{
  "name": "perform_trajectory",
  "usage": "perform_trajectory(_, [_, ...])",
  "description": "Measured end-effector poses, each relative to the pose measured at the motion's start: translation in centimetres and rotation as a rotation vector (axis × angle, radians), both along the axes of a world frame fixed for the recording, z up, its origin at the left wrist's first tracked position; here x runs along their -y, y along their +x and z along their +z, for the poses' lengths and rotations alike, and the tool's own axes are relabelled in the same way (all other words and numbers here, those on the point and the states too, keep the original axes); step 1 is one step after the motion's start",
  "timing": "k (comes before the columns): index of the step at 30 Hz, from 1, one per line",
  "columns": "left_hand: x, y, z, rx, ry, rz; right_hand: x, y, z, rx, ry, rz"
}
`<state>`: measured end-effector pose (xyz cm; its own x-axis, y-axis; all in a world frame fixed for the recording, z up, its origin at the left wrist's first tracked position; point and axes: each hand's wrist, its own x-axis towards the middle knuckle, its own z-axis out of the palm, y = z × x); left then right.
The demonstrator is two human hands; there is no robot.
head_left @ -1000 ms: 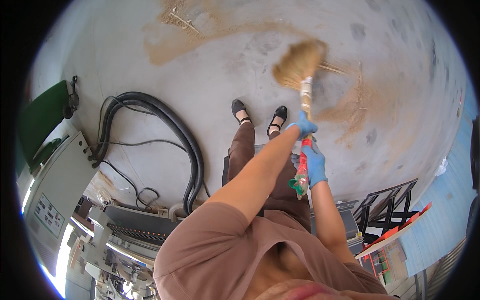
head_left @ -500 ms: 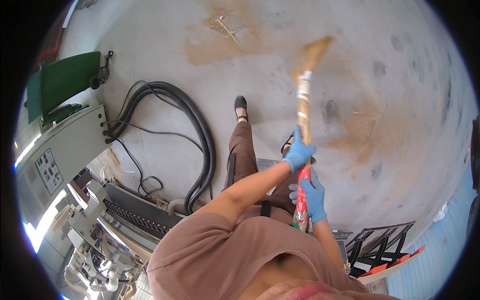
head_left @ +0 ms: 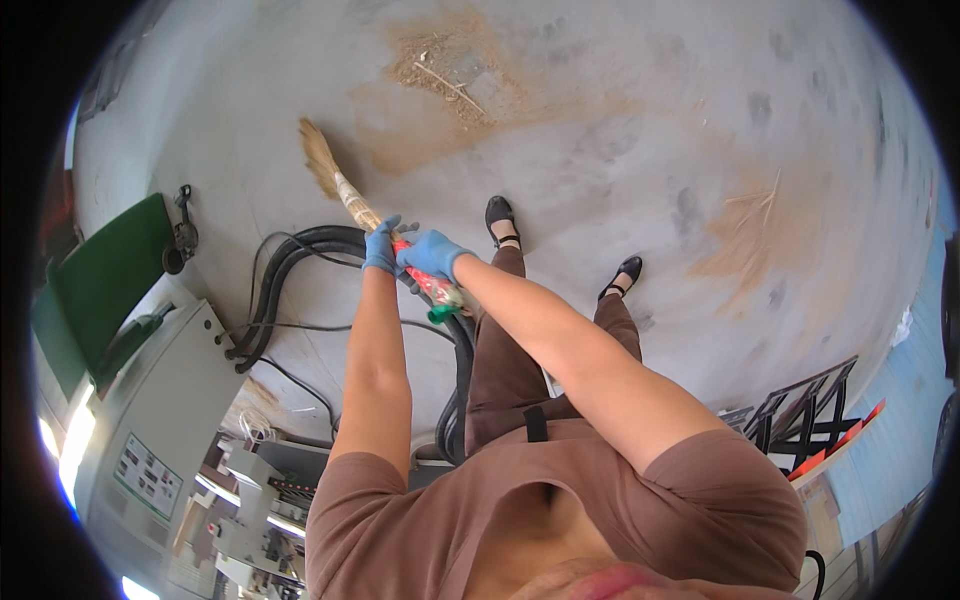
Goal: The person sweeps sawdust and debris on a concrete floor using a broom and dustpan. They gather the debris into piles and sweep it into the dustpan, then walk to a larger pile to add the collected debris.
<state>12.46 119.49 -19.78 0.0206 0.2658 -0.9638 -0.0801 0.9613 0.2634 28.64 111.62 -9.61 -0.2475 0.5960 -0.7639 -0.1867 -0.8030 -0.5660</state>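
Observation:
A straw broom (head_left: 352, 200) slants across the floor to the left of my feet, its tan bristles pointing to the far left. White wrapping bands its neck, and the handle is red with a green end. My left hand (head_left: 381, 246), in a blue glove, is closed round the handle near the neck. Just behind it, my right hand (head_left: 430, 254), also blue-gloved, grips the red part. Ahead on the floor lies a patch of brown dust and debris (head_left: 430, 75) with a thin stick in it; another dusty patch (head_left: 745, 235) with straw-like bits spreads to the right.
Thick black hoses (head_left: 265, 300) and thin cables curve over the floor at left, joining a grey cabinet (head_left: 165, 400). A green panel (head_left: 110, 285) stands beyond it. At lower right is a black metal frame (head_left: 800, 410) beside a light-blue surface (head_left: 850, 480).
The broom has swung from the right across to the far left, both hands going with it. My feet and body have shifted, and both shoes now show fully.

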Motion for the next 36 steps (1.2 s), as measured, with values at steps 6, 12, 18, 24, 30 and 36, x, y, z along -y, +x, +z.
perform_trajectory(6, [1.8,8.3,-4.9,-0.007,-0.093,-0.417,3.1,3.5,-2.8,0.149,-0.221,-0.293])
perform_trajectory(12, [16.3,23.9,-0.5,0.045,-0.041,-0.57,16.5,12.2,5.6,0.059,-0.451,-0.834])
perform_trajectory(18, [27.9,34.9,2.2,0.398,-0.329,-0.835,23.8,17.2,10.3,0.283,-0.634,-1.073])
perform_trajectory(24, [34.2,40.9,6.3,0.581,-0.195,-1.071,26.7,18.2,13.5,0.483,-0.427,-1.434])
perform_trajectory(30, [26.2,34.4,16.9,0.369,0.032,-1.124,24.7,14.0,20.8,0.273,-0.437,-1.282])
perform_trajectory(36, [14.4,26.7,16.3,0.216,0.174,-0.788,18.2,12.5,18.1,-0.024,-0.25,-0.998])
